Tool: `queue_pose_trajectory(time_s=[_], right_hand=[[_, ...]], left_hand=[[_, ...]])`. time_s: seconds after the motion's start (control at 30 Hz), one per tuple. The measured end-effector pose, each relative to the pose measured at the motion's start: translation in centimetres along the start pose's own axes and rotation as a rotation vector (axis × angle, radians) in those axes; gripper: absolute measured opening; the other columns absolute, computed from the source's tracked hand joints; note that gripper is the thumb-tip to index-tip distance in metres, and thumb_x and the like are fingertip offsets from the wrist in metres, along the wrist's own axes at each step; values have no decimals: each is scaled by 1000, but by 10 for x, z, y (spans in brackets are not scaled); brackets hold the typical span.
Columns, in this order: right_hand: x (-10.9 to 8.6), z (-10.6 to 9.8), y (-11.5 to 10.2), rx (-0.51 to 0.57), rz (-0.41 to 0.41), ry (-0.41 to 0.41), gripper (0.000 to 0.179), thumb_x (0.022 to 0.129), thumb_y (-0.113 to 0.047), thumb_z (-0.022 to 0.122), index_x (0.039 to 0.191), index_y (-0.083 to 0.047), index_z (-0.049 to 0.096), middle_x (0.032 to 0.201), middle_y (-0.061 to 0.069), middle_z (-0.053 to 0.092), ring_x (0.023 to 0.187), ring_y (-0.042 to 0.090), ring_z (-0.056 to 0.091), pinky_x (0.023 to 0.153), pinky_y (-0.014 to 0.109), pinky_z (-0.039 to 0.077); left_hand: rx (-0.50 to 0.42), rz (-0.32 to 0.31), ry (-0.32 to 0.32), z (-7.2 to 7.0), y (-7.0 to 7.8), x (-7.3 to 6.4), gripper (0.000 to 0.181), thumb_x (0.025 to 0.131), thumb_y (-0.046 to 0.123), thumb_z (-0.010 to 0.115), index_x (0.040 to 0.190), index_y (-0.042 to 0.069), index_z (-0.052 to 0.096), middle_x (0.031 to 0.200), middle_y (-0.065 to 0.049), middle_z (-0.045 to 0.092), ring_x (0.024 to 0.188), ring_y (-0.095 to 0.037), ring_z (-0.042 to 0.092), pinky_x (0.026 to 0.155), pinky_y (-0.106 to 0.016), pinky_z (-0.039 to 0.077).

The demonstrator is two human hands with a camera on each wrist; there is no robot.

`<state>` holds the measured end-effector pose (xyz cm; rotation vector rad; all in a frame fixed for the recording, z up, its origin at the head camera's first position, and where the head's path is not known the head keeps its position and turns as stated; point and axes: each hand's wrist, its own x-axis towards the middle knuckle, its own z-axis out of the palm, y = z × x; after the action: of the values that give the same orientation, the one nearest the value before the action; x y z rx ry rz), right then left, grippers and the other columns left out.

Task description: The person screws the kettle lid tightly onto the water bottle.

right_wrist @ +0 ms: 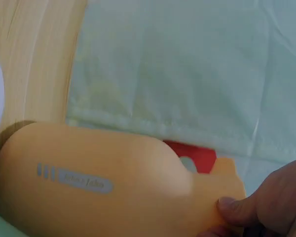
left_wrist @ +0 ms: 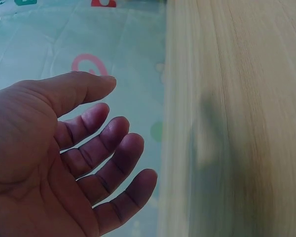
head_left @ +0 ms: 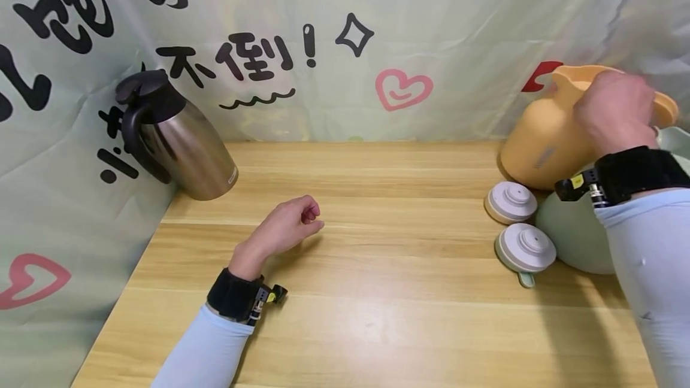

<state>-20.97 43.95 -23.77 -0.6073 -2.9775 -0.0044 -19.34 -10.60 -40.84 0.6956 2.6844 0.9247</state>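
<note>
At the far right of the head view, my right hand [head_left: 617, 106] grips the neck and handle area of an orange vacuum jug [head_left: 544, 136] whose top has no lid. The right wrist view shows the thumb [right_wrist: 237, 206] pressed against the neck of the jug [right_wrist: 123, 163], its base by the table; most of the fingers are hidden. A pale green jug [head_left: 574, 235] stands partly behind my right forearm. Two round lids, one orange-rimmed [head_left: 511, 200] and one green-rimmed [head_left: 525, 248], lie beside the jugs. My left hand [head_left: 283, 226] hovers over the table, fingers loosely curled, holding nothing.
A steel vacuum jug [head_left: 188, 148] with a black lid and handle stands at the back left of the wooden table [head_left: 377, 292]. Printed cloth [head_left: 458, 23] hangs along the back and left sides.
</note>
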Motion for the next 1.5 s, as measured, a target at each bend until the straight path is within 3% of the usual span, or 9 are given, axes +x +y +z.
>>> queue_pose_trajectory(time_s=[0.2, 0.33, 0.57, 0.87, 1.03, 1.17, 1.33, 1.4, 1.5], right_hand=[[-8, 6, -20, 160, -120, 88, 31, 93, -11, 42, 92, 12, 62, 93, 40, 60, 86, 63, 53, 56, 65, 40], [-22, 9, -51, 201, -166, 115, 32, 96, -13, 44, 106, 7, 65, 103, 39, 61, 91, 63, 54, 60, 69, 41], [-55, 15, -105, 261, -383, 252, 21, 98, -13, 61, 109, 4, 69, 103, 32, 69, 92, 58, 62, 75, 71, 45], [-112, 5, -181, 304, -528, 235, 17, 97, -17, 74, 106, -3, 79, 100, 21, 76, 89, 46, 69, 76, 62, 52], [-131, 1, -206, 306, -644, 205, 12, 97, -15, 76, 101, -4, 79, 91, 15, 76, 81, 36, 68, 70, 52, 51], [-133, -1, -202, 351, -652, 156, 28, 98, -24, 76, 116, -3, 73, 105, 18, 72, 91, 37, 66, 75, 52, 51], [-125, 2, -158, 425, -435, 27, 85, 95, -58, 72, 157, -7, 44, 144, 30, 47, 118, 52, 52, 93, 68, 42], [-119, 7, -140, 423, -379, -31, 92, 93, -65, 70, 158, -6, 42, 144, 33, 45, 120, 53, 48, 96, 70, 38], [-114, 19, -123, 446, -368, -76, 74, 93, -61, 72, 136, -2, 58, 122, 28, 62, 103, 45, 61, 85, 57, 47]], left_hand=[[4, 6, -1, -1, 0, 0, 26, 99, 27, 74, 113, 7, 64, 95, 0, 64, 85, -19, 58, 76, -35, 49], [2, 1, -7, -1, 1, 0, 27, 99, 27, 74, 113, 6, 64, 95, 0, 64, 85, -19, 58, 76, -34, 49], [-8, -4, -11, 0, 1, -1, 26, 99, 26, 74, 112, 7, 64, 95, -1, 64, 84, -19, 58, 74, -34, 50], [-17, 2, -29, 3, 7, 2, 24, 99, 26, 74, 111, 9, 64, 95, 0, 64, 84, -19, 58, 74, -34, 51], [-11, 32, -35, 5, 12, 2, 24, 98, 27, 74, 110, 8, 64, 95, 1, 65, 87, -17, 60, 79, -34, 51], [-16, 61, -36, 6, 13, 1, 25, 98, 27, 75, 110, 8, 65, 94, 2, 65, 87, -16, 60, 80, -34, 52], [-30, 88, -33, 8, 16, 1, 24, 97, 27, 75, 108, 9, 66, 92, 3, 64, 86, -15, 60, 80, -33, 52], [-41, 95, -29, 8, 17, 2, 23, 97, 27, 75, 108, 9, 66, 92, 3, 64, 86, -15, 61, 80, -33, 52], [-66, 98, -28, 8, 19, 1, 23, 97, 27, 75, 108, 9, 66, 92, 4, 65, 86, -14, 61, 80, -33, 53]])
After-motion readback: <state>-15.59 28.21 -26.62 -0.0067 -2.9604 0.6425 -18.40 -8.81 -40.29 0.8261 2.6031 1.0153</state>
